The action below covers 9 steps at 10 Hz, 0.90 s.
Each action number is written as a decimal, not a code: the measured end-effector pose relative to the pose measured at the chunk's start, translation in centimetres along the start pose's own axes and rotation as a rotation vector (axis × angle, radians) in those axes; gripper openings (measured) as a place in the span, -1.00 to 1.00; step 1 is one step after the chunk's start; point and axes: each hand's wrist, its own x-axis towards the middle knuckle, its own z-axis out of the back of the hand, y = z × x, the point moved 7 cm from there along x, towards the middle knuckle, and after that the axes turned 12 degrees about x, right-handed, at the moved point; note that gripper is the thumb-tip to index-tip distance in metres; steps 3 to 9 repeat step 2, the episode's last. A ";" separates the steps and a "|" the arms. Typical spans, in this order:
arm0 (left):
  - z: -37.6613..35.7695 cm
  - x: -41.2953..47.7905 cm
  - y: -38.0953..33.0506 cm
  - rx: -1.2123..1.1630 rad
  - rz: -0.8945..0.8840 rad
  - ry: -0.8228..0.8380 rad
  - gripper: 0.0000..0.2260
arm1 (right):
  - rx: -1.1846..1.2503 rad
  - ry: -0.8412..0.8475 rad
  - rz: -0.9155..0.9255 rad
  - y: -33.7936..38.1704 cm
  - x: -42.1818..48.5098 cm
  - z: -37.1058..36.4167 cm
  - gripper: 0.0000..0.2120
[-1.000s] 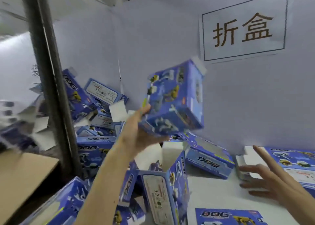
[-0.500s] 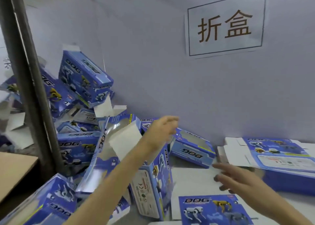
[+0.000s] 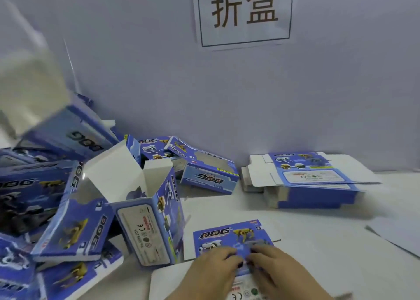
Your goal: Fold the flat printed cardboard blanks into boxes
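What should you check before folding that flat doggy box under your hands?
1. Flat blank lies printed side up on the table: ok.
2. Left hand and right hand both rest on the blank: ok.
3. Firm grip on an edge: cannot tell, the fingertips are blurred.
4. Open box stands close by the blank's left edge and may crowd the fold: not ok.
5. Stack of blanks waits at the right: ok.

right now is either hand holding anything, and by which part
Both the left hand and right hand have fingertips on the middle of the flat blank; pressing or pinching, cannot tell.
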 end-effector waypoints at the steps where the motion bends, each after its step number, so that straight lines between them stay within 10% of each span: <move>1: 1.5 -2.1 0.2 -0.156 -0.029 0.028 -0.68 | 0.077 -0.012 -0.078 -1.1 -1.2 2.8 -0.72; 2: 2.0 -4.7 2.0 -0.398 0.000 0.320 -0.59 | 0.300 -0.072 -0.154 -0.3 -3.2 7.9 -0.79; 9: 2.0 -4.7 2.0 -0.398 0.000 0.320 -0.59 | 0.300 -0.072 -0.154 -0.3 -3.2 7.9 -0.79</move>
